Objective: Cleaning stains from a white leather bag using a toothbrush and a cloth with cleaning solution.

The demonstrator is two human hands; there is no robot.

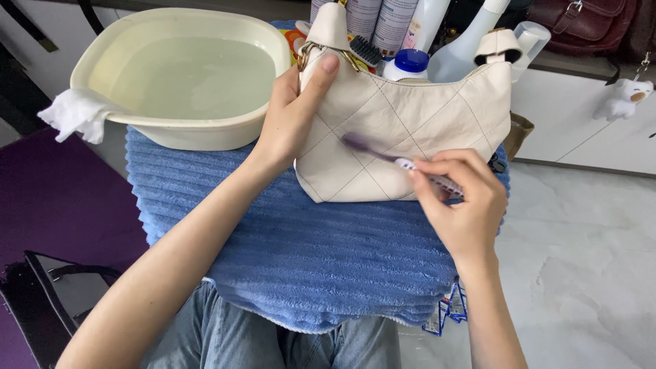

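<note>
You sit over a pale marble-look floor [588,273], with a folded blue ribbed towel [307,246] laid across your denim-clad knees [225,342] as the work surface. Nearest you, at the left edge, a dark bag [41,301] stands on the purple mat [55,191].

On the towel's far half one cream quilted handbag [410,123] stands on its rounded bottom, its long axis running left to right, and it lies straight ahead of both hands. Your right hand [461,205] is at its near right corner, fingers pinched together around the clear handle of one toothbrush [403,162]. The brush slants up and to the left, and its purple head, blurred, lies on the front panel near the middle. Your left hand [290,119] is farther up, clamped on the bag's left edge, thumb pressed flat on the front by the gold strap ring [307,51]. So the left hand holds the bag and the right carries the tool; both touch it.

To the far left one cream basin [96,61] holds water, with one white cloth [78,113] draped over its near-left rim. Behind the handbag stands a cluster of bottles [410,20], about five showing, and one dark-bristled brush [365,49]. At the far right a small white toy figure [625,99] hangs against the white cabinet.
</note>
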